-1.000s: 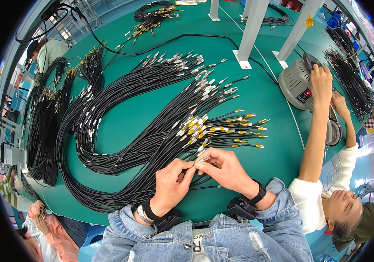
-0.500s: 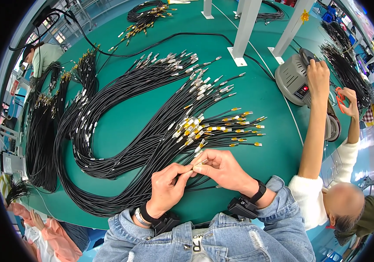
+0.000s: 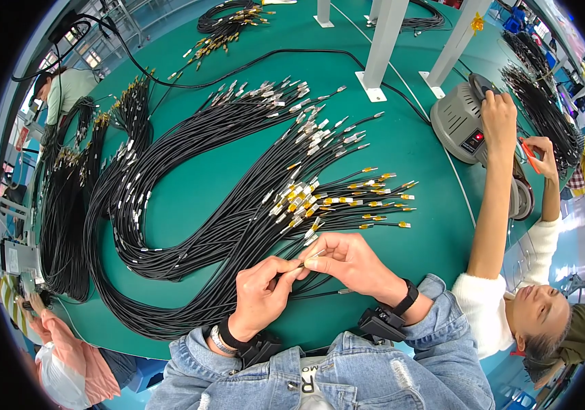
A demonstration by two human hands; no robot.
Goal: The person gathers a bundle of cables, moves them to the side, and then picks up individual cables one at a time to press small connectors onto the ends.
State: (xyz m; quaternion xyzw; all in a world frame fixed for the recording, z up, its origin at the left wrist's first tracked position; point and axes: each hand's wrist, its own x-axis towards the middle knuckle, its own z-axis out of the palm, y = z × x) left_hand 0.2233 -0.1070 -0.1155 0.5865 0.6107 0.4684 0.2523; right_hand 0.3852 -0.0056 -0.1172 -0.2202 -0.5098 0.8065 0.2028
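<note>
My left hand (image 3: 260,287) and my right hand (image 3: 355,263) meet near the front of the green table (image 3: 402,266). Their thumbs and fingertips pinch one thin black cable, and its slim pale end (image 3: 317,255) shows by my right fingers. Most of that cable is hidden by the hands. Just beyond them lies a large curved bundle of black cables (image 3: 203,236). Yellow and white tags (image 3: 299,199) cluster near the ends of the closest group, which point right. Silver-white ends (image 3: 316,137) mark the group behind it.
On the right a co-worker's hand (image 3: 499,117) rests atop a grey machine (image 3: 458,121) with a red light; the other holds orange-handled scissors (image 3: 530,156). White posts (image 3: 383,51) rise at the back. More cable bundles (image 3: 65,219) lie on the left. A black cord (image 3: 258,63) crosses behind.
My hands stay almost still, with only a slight shift of the fingers on the cable. The co-worker on the right has turned the head and the scissors. A person at lower left has moved.
</note>
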